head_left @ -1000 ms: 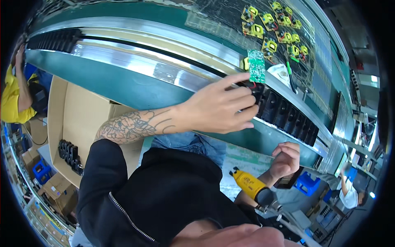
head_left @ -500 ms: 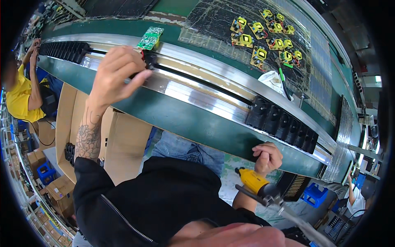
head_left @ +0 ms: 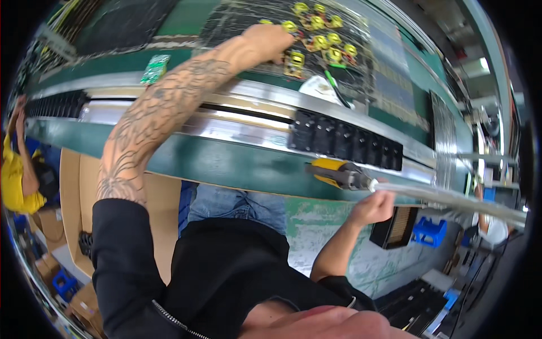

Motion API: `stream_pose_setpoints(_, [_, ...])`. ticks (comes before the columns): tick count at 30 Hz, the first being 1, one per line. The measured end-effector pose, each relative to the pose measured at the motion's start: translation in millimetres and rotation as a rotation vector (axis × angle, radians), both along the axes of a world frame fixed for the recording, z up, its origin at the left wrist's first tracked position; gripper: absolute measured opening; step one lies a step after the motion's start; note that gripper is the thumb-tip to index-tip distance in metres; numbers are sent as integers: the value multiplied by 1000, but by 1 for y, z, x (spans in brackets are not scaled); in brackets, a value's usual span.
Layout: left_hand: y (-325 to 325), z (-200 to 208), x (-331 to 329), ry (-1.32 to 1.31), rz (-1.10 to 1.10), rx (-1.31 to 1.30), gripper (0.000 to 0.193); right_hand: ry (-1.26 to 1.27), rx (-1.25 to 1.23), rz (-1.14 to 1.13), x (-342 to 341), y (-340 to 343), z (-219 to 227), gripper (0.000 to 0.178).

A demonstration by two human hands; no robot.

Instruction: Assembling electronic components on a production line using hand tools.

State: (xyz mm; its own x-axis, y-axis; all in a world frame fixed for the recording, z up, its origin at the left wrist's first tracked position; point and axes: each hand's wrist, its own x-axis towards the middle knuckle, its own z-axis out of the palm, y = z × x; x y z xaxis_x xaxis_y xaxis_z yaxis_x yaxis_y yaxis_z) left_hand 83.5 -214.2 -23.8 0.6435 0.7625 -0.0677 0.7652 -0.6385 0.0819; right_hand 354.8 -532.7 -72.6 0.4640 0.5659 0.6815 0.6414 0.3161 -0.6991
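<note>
My left hand (head_left: 268,43) reaches across the metal rail (head_left: 243,130) to the group of circuit boards with yellow transformers (head_left: 320,42). Its fingers are curled down over a spot among them, and what they close on is hidden. A green circuit board (head_left: 156,69) stands out at the far side of the rail, left of my forearm; its lower surroundings are covered by the arm. My right hand (head_left: 375,208) is closed by the bench's near edge, its contents not visible. Just above it hangs a yellow-and-black power screwdriver (head_left: 333,172) on a pale hose (head_left: 446,195).
Black plastic housings (head_left: 344,138) line the rail at right, with more (head_left: 56,105) at far left. A green-handled tool (head_left: 332,79) lies by a white cloth (head_left: 317,89). Below the bench are an open cardboard box (head_left: 161,220) and a blue stool (head_left: 429,231). A person in yellow (head_left: 22,178) works at left.
My left hand has left the green circuit board at the rail and moved far right to the yellow-transformer boards. The view has shifted; the screwdriver now lies above my right hand, nearly level.
</note>
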Motion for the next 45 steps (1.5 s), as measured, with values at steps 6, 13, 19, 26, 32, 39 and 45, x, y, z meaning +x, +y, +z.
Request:
stream_pose_setpoints(6, [-46, 47, -4, -346, -30, 48, 27, -356, -174, -341, 47, 27, 27, 17])
stream_pose_setpoints(13, [-98, 58, -35, -1437, 117, -721, 32, -301, -282, -243, 29, 40, 53, 18])
stream_pose_setpoints(19, [-119, 64, -26, -1755, -36, -1060, 33, 166, -496, 609, -70, 93, 121, 23])
stream_pose_setpoints(26, [-143, 68, -27, -1796, -64, -927, 32, 258, -658, 845, -100, 121, 123, 19])
stream_pose_setpoints(32, [-142, 40, -43, -1596, 6, -665, 28, -64, -708, 795, -107, 133, 102, 12])
stream_pose_setpoints(39, [-141, 17, -42, -1537, 55, -673, 26, -280, -631, 706, -113, 135, 76, 12])
stream_pose_setpoints(45, [-139, 10, -40, -1554, 62, -674, 25, -293, -648, 685, -114, 135, 74, 13])
